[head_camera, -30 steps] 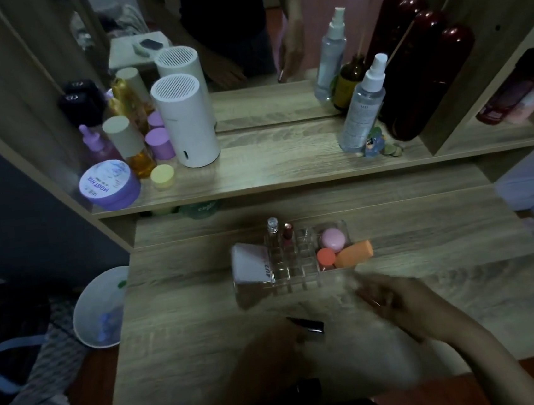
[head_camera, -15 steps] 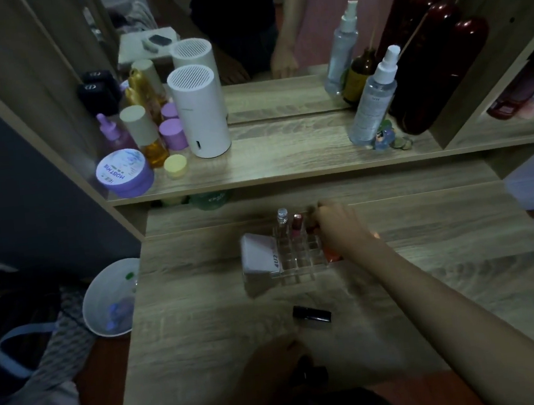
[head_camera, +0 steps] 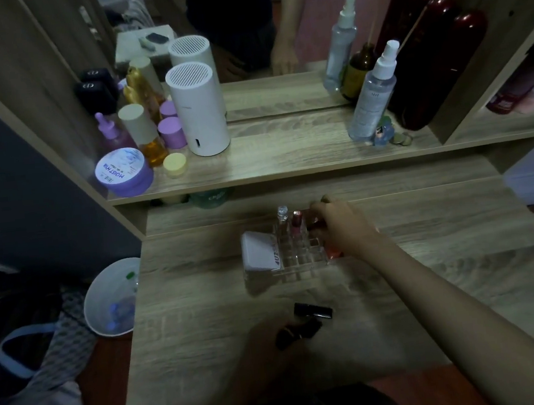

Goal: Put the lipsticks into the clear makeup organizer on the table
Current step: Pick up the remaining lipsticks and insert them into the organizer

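The clear makeup organizer [head_camera: 301,259] stands mid-table with a white compact [head_camera: 257,252] in its left end. Two lipsticks stand upright in its back slots, one clear-capped [head_camera: 282,214] and one pink [head_camera: 297,223]. My right hand [head_camera: 344,227] reaches over the organizer's right side, fingers pinched on a dark lipstick [head_camera: 315,227] at a back slot. A black lipstick [head_camera: 313,309] lies on the table near the front. Just behind it, in shadow, my left hand [head_camera: 267,347] holds another dark lipstick [head_camera: 297,329].
A raised shelf [head_camera: 288,163] behind the organizer carries a white cylinder [head_camera: 198,110], a purple jar [head_camera: 124,172], several bottles and a spray bottle [head_camera: 372,92], with a mirror behind. A white bin [head_camera: 111,301] and a bag sit on the floor at left.
My right hand went from the table in front of the organizer to its back right slots. My left hand slid forward toward the lying black lipstick.
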Tool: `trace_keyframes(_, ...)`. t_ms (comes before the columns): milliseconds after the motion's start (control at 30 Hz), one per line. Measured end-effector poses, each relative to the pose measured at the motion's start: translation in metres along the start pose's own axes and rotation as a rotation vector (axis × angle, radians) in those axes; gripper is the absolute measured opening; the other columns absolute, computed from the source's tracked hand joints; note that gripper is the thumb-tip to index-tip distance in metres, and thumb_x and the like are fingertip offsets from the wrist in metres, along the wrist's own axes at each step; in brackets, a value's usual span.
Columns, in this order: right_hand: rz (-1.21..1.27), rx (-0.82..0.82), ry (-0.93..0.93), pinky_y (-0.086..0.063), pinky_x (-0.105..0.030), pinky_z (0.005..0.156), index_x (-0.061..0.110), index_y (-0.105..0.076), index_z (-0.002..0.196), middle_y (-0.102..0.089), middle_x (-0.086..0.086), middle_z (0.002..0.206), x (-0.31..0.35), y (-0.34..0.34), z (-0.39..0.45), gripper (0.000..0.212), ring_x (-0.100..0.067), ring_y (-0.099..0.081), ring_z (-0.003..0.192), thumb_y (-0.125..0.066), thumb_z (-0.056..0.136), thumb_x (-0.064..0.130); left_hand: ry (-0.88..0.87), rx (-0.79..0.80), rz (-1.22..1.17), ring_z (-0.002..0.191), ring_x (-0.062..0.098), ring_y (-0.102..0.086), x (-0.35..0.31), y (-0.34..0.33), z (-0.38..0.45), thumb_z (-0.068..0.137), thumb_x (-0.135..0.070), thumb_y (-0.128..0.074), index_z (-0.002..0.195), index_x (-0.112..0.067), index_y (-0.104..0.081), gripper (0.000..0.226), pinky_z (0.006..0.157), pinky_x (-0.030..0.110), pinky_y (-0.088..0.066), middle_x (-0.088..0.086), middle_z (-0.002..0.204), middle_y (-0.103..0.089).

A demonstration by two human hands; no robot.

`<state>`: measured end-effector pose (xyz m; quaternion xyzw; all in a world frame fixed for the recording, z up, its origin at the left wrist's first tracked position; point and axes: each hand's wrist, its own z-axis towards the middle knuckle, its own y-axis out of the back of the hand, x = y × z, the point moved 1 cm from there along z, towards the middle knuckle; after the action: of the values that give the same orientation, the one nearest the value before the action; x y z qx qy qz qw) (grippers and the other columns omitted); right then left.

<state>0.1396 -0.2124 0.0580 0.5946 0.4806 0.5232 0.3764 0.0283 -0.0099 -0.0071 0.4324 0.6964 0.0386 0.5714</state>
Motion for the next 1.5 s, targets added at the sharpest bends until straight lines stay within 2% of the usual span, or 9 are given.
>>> trace_keyframes(100, 0.102, -0.312, 0.077, -0.049, -0.031, 0.073, 0.011, -0.058, 0.113, -0.057, -0.010, 0.111, 0.002, 0.014, -0.031, 0.034, -0.023, -0.056, 0.096, -0.066, 0.080, 0.015, 0.126, -0.104, -0.253, 0.080, 0.008, -0.065, -0.007, 0.004, 0.006, 0.081, -0.017, -0.070, 0.100, -0.018, -0.071, 0.019, 0.063, 0.002, -0.048, -0.006, 0.086, -0.068)
trace_keyframes(167, 0.124, -0.474, 0.141, -0.043, -0.026, 0.061, 0.014, -0.061, 0.104, -0.060, -0.007, 0.099, 0.008, 0.015, -0.057, 0.026, -0.019, -0.055, 0.084, -0.066, 0.079, 0.015, 0.162, -0.144, -0.349, 0.073, 0.005, -0.067, -0.011, 0.010, 0.009, 0.081, -0.014, -0.070, 0.086, -0.024, -0.071, 0.011, 0.063, 0.006, -0.050, -0.009, 0.079, -0.070)
trace_keyframes(300, 0.191, -0.269, 0.120, -0.053, -0.034, 0.064, 0.017, -0.061, 0.105, -0.065, -0.006, 0.104, 0.015, -0.027, -0.096, 0.028, -0.024, -0.064, 0.085, -0.069, 0.078, 0.015, 0.147, -0.190, -0.507, 0.073, -0.008, -0.067, -0.017, 0.023, 0.016, 0.084, -0.010, -0.065, 0.093, -0.024, -0.068, 0.018, 0.063, 0.009, -0.055, -0.014, 0.086, -0.069)
trace_keyframes(467, 0.153, 0.099, 0.019, -0.045, -0.033, 0.088, 0.026, -0.046, 0.127, -0.051, 0.000, 0.126, 0.013, -0.083, -0.115, 0.045, -0.021, -0.051, 0.114, -0.056, 0.083, 0.029, 0.092, -0.270, -0.495, 0.089, 0.002, -0.063, -0.024, 0.038, 0.033, 0.082, -0.001, -0.064, 0.112, -0.011, -0.063, 0.032, 0.080, 0.020, -0.054, -0.005, 0.096, -0.066)
trace_keyframes(567, 0.159, 0.085, -0.015, -0.044, -0.031, 0.088, 0.027, -0.048, 0.122, -0.052, 0.002, 0.124, 0.012, -0.086, -0.113, 0.038, -0.019, -0.050, 0.114, -0.052, 0.084, 0.026, 0.065, -0.333, -0.425, 0.088, 0.010, -0.065, -0.029, 0.046, 0.046, 0.081, 0.000, -0.065, 0.114, -0.008, -0.064, 0.033, 0.080, 0.020, -0.053, 0.002, 0.100, -0.068)
trace_keyframes(733, 0.357, -0.035, -0.068, -0.047, -0.032, 0.078, 0.019, -0.061, 0.104, -0.059, -0.002, 0.113, 0.010, -0.064, -0.100, 0.022, -0.020, -0.058, 0.097, -0.061, 0.081, 0.018, -0.032, -0.551, -0.170, 0.070, -0.008, -0.054, -0.041, 0.057, 0.065, 0.075, -0.001, -0.069, 0.099, -0.007, -0.072, 0.024, 0.061, -0.004, -0.043, -0.003, 0.085, -0.064)
trace_keyframes(1000, 0.399, -0.269, -0.062, -0.048, -0.028, 0.069, 0.006, -0.067, 0.099, -0.068, -0.012, 0.093, 0.015, -0.016, -0.060, 0.022, -0.024, -0.063, 0.084, -0.067, 0.077, 0.002, -0.063, -0.530, 0.035, 0.086, 0.019, -0.063, -0.056, 0.060, 0.084, 0.077, -0.004, -0.068, 0.092, -0.005, -0.072, 0.016, 0.075, 0.019, -0.043, 0.011, 0.093, -0.073)
trace_keyframes(1200, 0.310, -0.235, -0.045, -0.045, -0.035, 0.081, 0.007, -0.064, 0.098, -0.064, -0.010, 0.103, 0.022, -0.013, -0.040, 0.017, -0.025, -0.056, 0.095, -0.059, 0.082, 0.004, -0.067, -0.533, 0.024, 0.079, 0.014, -0.062, -0.062, 0.068, 0.089, 0.075, -0.003, -0.070, 0.087, -0.007, -0.066, 0.013, 0.065, 0.016, -0.044, 0.009, 0.090, -0.072)
trace_keyframes(1500, 0.260, -0.203, 0.010, -0.048, -0.031, 0.081, 0.006, -0.062, 0.106, -0.063, -0.009, 0.111, 0.027, -0.016, -0.027, 0.027, -0.021, -0.060, 0.097, -0.056, 0.083, -0.006, -0.062, -0.458, 0.128, 0.090, 0.022, -0.062, -0.063, 0.070, 0.090, 0.076, -0.008, -0.068, 0.092, -0.010, -0.068, 0.017, 0.082, 0.039, -0.053, 0.009, 0.092, -0.073)
